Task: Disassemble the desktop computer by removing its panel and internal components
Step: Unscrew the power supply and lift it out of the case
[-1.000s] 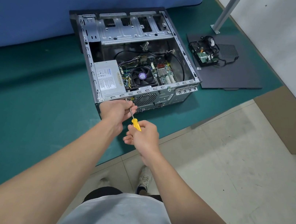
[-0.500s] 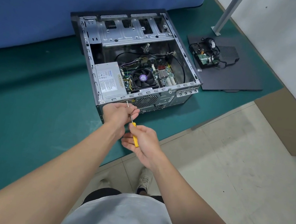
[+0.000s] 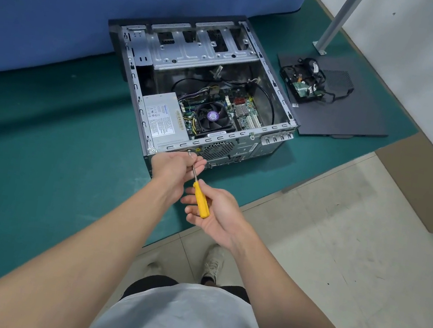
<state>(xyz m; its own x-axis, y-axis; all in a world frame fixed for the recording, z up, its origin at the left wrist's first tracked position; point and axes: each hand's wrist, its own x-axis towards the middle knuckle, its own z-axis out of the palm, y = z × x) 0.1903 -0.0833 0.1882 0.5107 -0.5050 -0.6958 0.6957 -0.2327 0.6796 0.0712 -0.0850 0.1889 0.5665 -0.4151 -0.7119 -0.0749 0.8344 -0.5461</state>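
Screwdriver (image 3: 199, 200) at the case's (image 3: 186, 55) near edge
Left hand (image 3: 174, 167) fingers pinch the shaft by the tip; right hand (image 3: 218, 217) fingers curl round the yellow handle. The open case lies mid-frame on the counter (image 3: 45, 138), panel (image 3: 351, 116) upper right.

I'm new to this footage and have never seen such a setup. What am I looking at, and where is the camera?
No machine here: a person works with bare hands, and the single camera sits on their head, looking down along their arms. On the green mat lies an open computer case, its grey power supply and black fan showing. Right of it lies the dark side panel, with a taken-out part on it. The right hand holds a screwdriver by its yellow handle; the left hand pinches the metal shaft near the tip, at the case's rear edge.
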